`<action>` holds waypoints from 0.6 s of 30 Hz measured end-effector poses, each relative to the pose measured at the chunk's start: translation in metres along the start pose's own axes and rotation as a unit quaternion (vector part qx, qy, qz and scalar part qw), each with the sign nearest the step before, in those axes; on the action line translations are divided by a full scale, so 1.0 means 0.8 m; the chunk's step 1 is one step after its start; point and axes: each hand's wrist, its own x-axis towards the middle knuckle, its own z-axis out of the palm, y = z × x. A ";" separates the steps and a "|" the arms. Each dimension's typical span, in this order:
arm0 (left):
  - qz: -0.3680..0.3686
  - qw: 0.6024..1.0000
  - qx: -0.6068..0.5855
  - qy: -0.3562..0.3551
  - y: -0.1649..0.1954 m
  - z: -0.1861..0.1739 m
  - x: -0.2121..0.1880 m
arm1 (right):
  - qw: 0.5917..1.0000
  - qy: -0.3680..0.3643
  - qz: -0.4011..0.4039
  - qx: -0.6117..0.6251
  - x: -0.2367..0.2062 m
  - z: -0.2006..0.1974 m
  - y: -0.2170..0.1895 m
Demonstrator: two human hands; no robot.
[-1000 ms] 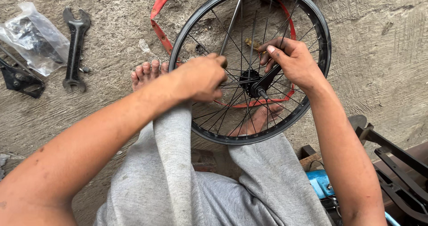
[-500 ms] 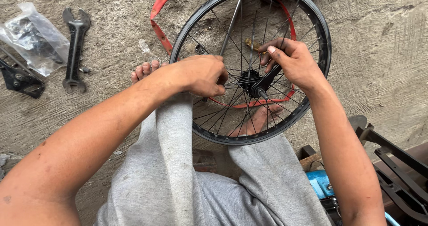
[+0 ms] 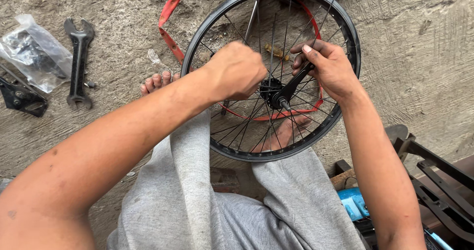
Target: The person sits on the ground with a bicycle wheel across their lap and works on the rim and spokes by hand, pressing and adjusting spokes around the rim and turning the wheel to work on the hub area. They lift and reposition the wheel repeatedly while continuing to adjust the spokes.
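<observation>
A black spoked bicycle wheel (image 3: 345,28) stands propped between my knees, over my bare feet. My right hand (image 3: 328,67) grips a black wrench (image 3: 292,87) whose head sits on the hub (image 3: 271,89). My left hand (image 3: 237,70) is closed into a fist against the spokes just left of the hub; what its fingers pinch is hidden. A red rim strip (image 3: 170,13) loops behind the wheel.
On the concrete at the left lie a double-ended black spanner (image 3: 78,62), a clear plastic bag of parts (image 3: 34,52) and a dark metal piece (image 3: 22,97). Dark metal frame parts (image 3: 434,181) and a blue object (image 3: 353,203) sit at the lower right.
My left hand has lifted and shifted slightly toward the hub. My right hand has swung the wrench handle a little on the hub.
</observation>
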 end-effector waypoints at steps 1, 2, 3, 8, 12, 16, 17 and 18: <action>0.006 1.000 -0.002 0.015 0.000 0.006 -0.006 | 1.000 -0.005 -0.005 0.007 0.000 -0.001 0.002; 0.013 0.999 -0.005 0.030 0.001 0.012 -0.013 | 1.000 -0.010 -0.009 0.015 0.001 -0.001 0.003; 0.020 0.999 -0.008 0.046 0.002 0.017 -0.016 | 1.000 -0.014 -0.013 0.022 0.001 -0.001 0.003; -0.059 0.984 -0.167 0.021 0.000 0.028 -0.008 | 1.000 0.003 -0.006 -0.001 -0.002 0.003 -0.001; -0.073 0.980 -0.187 -0.004 -0.001 0.022 -0.003 | 1.000 0.011 0.003 -0.017 -0.004 0.008 -0.009; -0.115 0.967 -0.176 -0.140 -0.003 0.009 0.001 | 1.000 0.010 0.003 -0.004 -0.003 0.011 -0.011; -0.121 0.962 -0.189 -0.155 -0.004 0.006 0.002 | 1.000 0.010 0.002 -0.006 -0.002 0.011 -0.011; -0.126 0.956 -0.203 -0.171 -0.005 0.004 0.002 | 1.000 0.011 0.003 -0.009 -0.002 0.010 -0.010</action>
